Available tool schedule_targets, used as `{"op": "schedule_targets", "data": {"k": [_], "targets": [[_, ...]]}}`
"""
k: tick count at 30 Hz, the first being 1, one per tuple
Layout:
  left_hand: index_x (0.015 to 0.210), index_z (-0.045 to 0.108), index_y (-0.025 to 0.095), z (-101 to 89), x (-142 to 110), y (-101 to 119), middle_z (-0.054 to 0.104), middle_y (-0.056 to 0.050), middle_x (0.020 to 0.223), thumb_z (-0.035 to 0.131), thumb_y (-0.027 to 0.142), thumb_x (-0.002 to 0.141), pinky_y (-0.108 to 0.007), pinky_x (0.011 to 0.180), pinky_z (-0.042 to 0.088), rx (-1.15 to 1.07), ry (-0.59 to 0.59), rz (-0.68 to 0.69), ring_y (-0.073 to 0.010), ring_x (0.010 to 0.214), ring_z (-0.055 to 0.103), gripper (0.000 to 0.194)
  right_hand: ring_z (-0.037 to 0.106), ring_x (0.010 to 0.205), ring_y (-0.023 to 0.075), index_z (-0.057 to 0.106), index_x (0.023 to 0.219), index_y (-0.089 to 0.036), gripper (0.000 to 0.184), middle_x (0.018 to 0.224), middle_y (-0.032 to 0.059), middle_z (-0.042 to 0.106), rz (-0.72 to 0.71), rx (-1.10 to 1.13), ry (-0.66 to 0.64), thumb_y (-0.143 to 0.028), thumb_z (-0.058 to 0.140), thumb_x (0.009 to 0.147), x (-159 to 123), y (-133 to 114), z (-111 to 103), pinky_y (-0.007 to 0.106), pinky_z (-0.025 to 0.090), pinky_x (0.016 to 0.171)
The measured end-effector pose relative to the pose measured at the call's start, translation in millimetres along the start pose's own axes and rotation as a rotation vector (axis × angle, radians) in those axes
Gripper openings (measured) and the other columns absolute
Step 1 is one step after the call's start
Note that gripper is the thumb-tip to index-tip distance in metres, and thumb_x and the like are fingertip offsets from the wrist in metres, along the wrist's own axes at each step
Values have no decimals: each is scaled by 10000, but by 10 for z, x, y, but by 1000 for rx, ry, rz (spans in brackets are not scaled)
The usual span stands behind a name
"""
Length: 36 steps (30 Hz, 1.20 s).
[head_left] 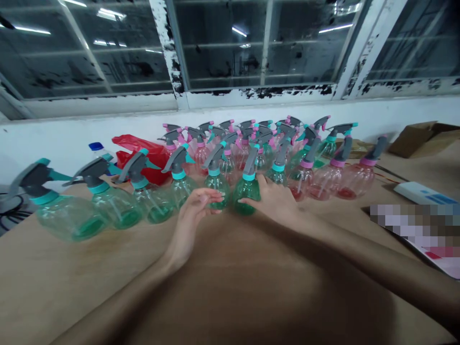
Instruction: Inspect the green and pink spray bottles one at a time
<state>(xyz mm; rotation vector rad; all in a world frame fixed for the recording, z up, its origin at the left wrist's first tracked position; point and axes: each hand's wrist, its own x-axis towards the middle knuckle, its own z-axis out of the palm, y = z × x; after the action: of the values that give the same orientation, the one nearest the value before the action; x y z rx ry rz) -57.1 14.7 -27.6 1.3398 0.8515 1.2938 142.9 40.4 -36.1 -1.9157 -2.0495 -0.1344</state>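
Several spray bottles with grey triggers stand in rows on a brown table below a window. Green ones with teal collars fill the front left, pink ones the back and right. My left hand reaches forward, its fingertips touching a green bottle, fingers loosely curved. My right hand rests against the side of a neighbouring green bottle, fingers bent around its right flank. Neither bottle is lifted.
A red plastic bag and a blue-capped bottle sit behind the left bottles. A cardboard box stands at the far right, with a white flat device and a printed sheet beside it. Cables lie at the left edge.
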Motion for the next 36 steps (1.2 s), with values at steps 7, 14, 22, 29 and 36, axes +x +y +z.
{"op": "schedule_targets", "data": {"k": [7, 14, 22, 29, 36], "targets": [[933, 614, 206, -14, 46, -84, 608, -51, 1015, 492, 388, 889, -334, 781, 488, 129, -47, 2, -238, 1022, 553, 224, 667, 826, 355, 433, 1253, -90, 701, 1038, 191, 673, 22, -20, -55, -616, 536, 801, 160, -14, -21, 407, 482, 627], [961, 592, 206, 53, 99, -84, 601, -52, 1045, 496, 376, 905, -334, 789, 494, 190, -117, -47, -236, 1045, 547, 202, 669, 842, 339, 406, 1313, -72, 716, 1115, 209, 644, 4, 6, -59, -580, 530, 824, 198, -16, -23, 409, 489, 640], [942, 571, 223, 241, 252, -154, 593, -32, 1000, 547, 325, 885, -320, 775, 491, 321, -187, -56, -205, 982, 551, 119, 670, 661, 257, 621, 1078, -263, 416, 747, 28, 702, -14, 114, 83, -584, 465, 864, -188, 522, -367, 330, 451, 553], [931, 574, 223, 525, 338, -249, 620, -40, 967, 564, 313, 874, -319, 749, 484, 351, -256, -76, -204, 934, 588, 107, 670, 737, 265, 526, 1232, -200, 537, 932, 86, 693, 67, 216, 151, -573, 505, 846, -76, 895, -192, 350, 475, 599], [956, 572, 246, 619, 263, -253, 629, -25, 973, 557, 290, 883, -318, 773, 463, 449, -320, -73, -189, 908, 583, 87, 644, 922, 331, 364, 1349, -75, 743, 1128, 188, 628, 76, 159, 93, -563, 542, 818, 113, 697, 54, 402, 501, 659]]}}
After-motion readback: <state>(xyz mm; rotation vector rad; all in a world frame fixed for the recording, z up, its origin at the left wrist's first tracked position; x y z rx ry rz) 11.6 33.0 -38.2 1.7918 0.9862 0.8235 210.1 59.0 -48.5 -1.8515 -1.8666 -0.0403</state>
